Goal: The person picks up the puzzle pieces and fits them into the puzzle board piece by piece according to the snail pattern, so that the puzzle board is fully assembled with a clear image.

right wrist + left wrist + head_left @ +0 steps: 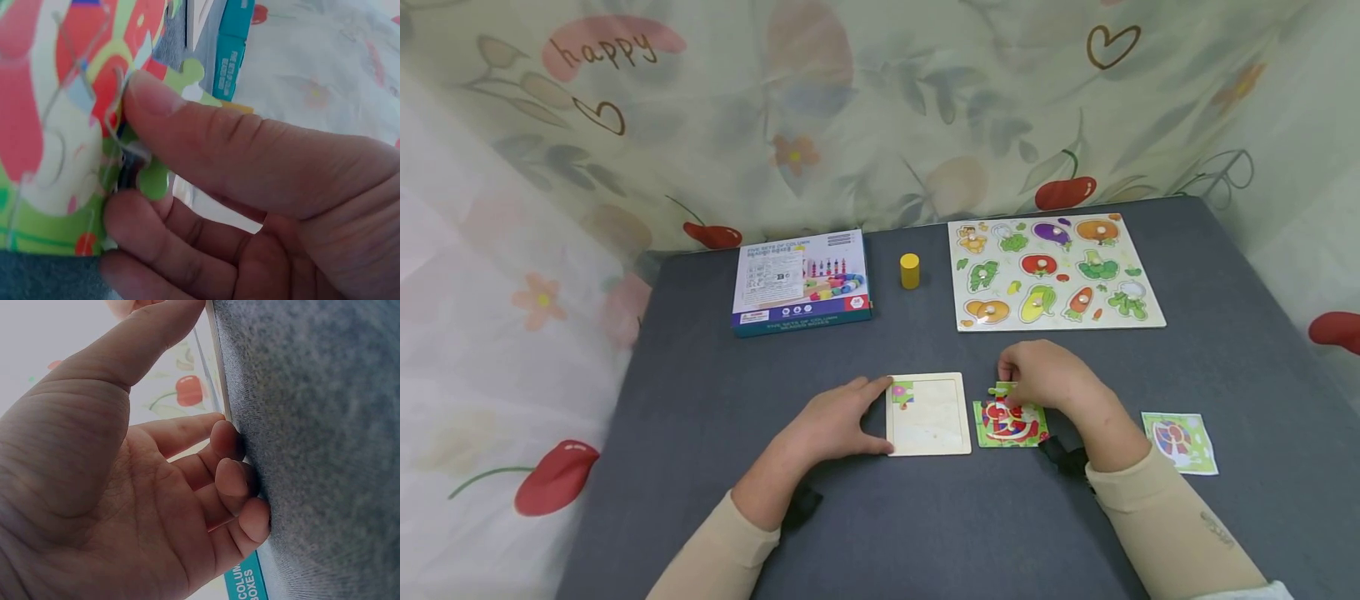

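In the head view, a square wooden puzzle tray [934, 421] lies on the table, with a small green and pink puzzle piece [902, 392] in its upper left corner. My left hand [835, 423] is at the tray's left side; thumb and index finger are spread and touch its edge. Just right of the tray is a cluster of red, green and white puzzle pieces [1011, 429]. There my right hand [1054, 377] pinches a puzzle piece [154, 178] at the cluster's upper edge, its thumb on the printed face. Most of that piece is hidden by the fingers.
Further right lies a small printed picture card [1198, 446]. A boxed bead set [801, 283], a yellow cylinder [909, 271] and a vegetable peg board [1060, 273] are along the table's back. Patterned cloth [880, 108] hangs behind.
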`<state>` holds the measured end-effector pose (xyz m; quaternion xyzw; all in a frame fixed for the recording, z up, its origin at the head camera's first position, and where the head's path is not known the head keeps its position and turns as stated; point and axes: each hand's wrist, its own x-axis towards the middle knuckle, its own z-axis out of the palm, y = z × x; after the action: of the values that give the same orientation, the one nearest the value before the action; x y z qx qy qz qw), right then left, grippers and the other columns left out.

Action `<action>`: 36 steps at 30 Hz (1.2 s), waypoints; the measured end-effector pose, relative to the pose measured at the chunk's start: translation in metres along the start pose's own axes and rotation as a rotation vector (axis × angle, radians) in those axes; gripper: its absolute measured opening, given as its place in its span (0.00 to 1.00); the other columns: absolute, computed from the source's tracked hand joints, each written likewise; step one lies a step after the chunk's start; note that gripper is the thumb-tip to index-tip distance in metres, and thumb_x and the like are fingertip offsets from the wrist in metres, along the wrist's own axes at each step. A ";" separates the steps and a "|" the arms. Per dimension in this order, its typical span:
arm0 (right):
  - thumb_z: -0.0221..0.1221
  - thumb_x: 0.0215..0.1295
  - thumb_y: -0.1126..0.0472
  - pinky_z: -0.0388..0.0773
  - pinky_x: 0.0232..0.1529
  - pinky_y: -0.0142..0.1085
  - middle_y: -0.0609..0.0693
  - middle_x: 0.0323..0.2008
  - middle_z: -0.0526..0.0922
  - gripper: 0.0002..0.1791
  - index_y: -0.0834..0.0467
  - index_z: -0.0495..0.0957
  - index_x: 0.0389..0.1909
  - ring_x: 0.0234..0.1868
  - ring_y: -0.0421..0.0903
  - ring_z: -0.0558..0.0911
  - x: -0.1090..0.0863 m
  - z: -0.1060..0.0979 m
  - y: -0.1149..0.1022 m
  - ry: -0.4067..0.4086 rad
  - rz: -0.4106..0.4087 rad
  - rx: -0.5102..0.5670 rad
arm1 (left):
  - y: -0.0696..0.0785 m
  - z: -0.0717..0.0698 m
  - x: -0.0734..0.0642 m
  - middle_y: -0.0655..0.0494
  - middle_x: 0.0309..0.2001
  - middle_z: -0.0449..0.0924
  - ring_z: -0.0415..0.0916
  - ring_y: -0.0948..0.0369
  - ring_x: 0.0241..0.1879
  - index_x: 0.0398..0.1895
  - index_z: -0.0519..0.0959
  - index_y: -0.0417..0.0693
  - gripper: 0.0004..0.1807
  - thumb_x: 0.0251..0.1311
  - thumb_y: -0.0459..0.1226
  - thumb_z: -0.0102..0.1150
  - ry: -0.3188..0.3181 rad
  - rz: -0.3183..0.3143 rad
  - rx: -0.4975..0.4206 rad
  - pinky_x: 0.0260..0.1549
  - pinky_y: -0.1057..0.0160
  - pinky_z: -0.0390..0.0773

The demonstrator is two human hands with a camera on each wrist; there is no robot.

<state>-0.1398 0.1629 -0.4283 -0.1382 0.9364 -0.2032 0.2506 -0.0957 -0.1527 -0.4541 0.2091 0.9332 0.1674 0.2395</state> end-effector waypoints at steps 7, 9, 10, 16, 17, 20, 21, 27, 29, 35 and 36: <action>0.72 0.57 0.66 0.73 0.34 0.40 0.49 0.28 0.80 0.06 0.58 0.85 0.33 0.31 0.47 0.75 0.000 -0.005 0.010 -0.022 -0.051 0.097 | 0.000 -0.001 0.000 0.53 0.59 0.75 0.73 0.58 0.52 0.80 0.62 0.55 0.53 0.52 0.60 0.75 0.000 -0.002 -0.005 0.54 0.51 0.75; 0.71 0.60 0.66 0.74 0.35 0.40 0.48 0.30 0.82 0.04 0.58 0.86 0.34 0.31 0.47 0.76 0.000 -0.006 0.012 -0.034 -0.047 0.105 | 0.000 -0.001 0.000 0.53 0.59 0.75 0.73 0.58 0.52 0.80 0.62 0.55 0.53 0.52 0.60 0.75 0.000 -0.003 -0.004 0.54 0.51 0.75; 0.70 0.61 0.66 0.74 0.35 0.41 0.49 0.31 0.82 0.03 0.59 0.86 0.35 0.31 0.47 0.76 0.000 -0.007 0.012 -0.039 -0.044 0.105 | 0.000 -0.001 0.000 0.53 0.59 0.75 0.73 0.58 0.52 0.80 0.62 0.55 0.53 0.52 0.60 0.75 0.000 -0.004 -0.003 0.54 0.51 0.75; 0.66 0.65 0.67 0.74 0.35 0.41 0.51 0.33 0.82 0.04 0.62 0.86 0.39 0.32 0.47 0.76 0.001 -0.008 0.012 -0.049 -0.010 0.108 | 0.001 -0.002 -0.001 0.53 0.58 0.75 0.73 0.58 0.50 0.80 0.62 0.55 0.53 0.53 0.59 0.75 0.004 -0.001 -0.002 0.53 0.52 0.75; 0.66 0.65 0.67 0.73 0.36 0.41 0.51 0.33 0.82 0.04 0.62 0.86 0.40 0.32 0.47 0.76 0.001 -0.008 0.012 -0.049 -0.012 0.113 | 0.001 -0.002 -0.001 0.53 0.58 0.75 0.73 0.58 0.50 0.80 0.62 0.55 0.53 0.53 0.59 0.75 0.004 -0.002 -0.002 0.53 0.52 0.75; 0.65 0.66 0.67 0.72 0.35 0.41 0.51 0.32 0.81 0.04 0.63 0.85 0.40 0.31 0.47 0.75 -0.001 -0.011 0.013 -0.043 -0.042 0.126 | 0.001 -0.002 -0.001 0.53 0.58 0.75 0.73 0.58 0.51 0.80 0.62 0.55 0.54 0.52 0.59 0.75 0.000 -0.007 -0.006 0.53 0.52 0.75; 0.65 0.66 0.67 0.72 0.34 0.41 0.51 0.32 0.81 0.04 0.63 0.85 0.39 0.30 0.47 0.75 -0.002 -0.012 0.013 -0.040 -0.051 0.135 | 0.001 -0.002 -0.001 0.53 0.58 0.75 0.73 0.58 0.51 0.80 0.62 0.55 0.54 0.52 0.59 0.75 -0.002 -0.007 -0.007 0.53 0.52 0.75; 0.65 0.68 0.65 0.70 0.32 0.41 0.51 0.29 0.80 0.05 0.62 0.85 0.40 0.29 0.47 0.74 -0.012 -0.025 0.017 -0.023 -0.086 0.222 | 0.002 -0.002 -0.001 0.52 0.59 0.75 0.73 0.57 0.52 0.80 0.62 0.55 0.53 0.53 0.59 0.75 -0.003 -0.003 -0.008 0.54 0.51 0.75; 0.64 0.70 0.64 0.71 0.32 0.42 0.52 0.29 0.80 0.05 0.62 0.84 0.41 0.30 0.47 0.75 -0.017 -0.030 0.017 -0.019 -0.088 0.251 | 0.002 -0.002 -0.001 0.52 0.59 0.75 0.73 0.57 0.52 0.80 0.62 0.55 0.53 0.53 0.59 0.75 -0.003 -0.003 -0.008 0.54 0.51 0.75; 0.61 0.73 0.65 0.77 0.37 0.44 0.52 0.33 0.84 0.07 0.65 0.82 0.46 0.33 0.48 0.80 -0.031 -0.044 0.015 0.012 -0.105 0.319 | 0.003 -0.003 -0.002 0.53 0.58 0.75 0.73 0.57 0.51 0.80 0.62 0.55 0.54 0.52 0.59 0.75 -0.002 -0.006 -0.013 0.53 0.52 0.75; 0.61 0.73 0.65 0.77 0.37 0.43 0.51 0.33 0.84 0.08 0.65 0.82 0.47 0.33 0.48 0.81 -0.034 -0.046 0.015 0.024 -0.112 0.317 | 0.003 -0.003 -0.002 0.53 0.59 0.75 0.73 0.58 0.51 0.80 0.62 0.55 0.54 0.52 0.59 0.75 -0.002 -0.007 -0.011 0.53 0.52 0.75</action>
<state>-0.1379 0.2022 -0.3848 -0.1463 0.8864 -0.3636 0.2462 -0.0955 -0.1520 -0.4496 0.2044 0.9328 0.1716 0.2422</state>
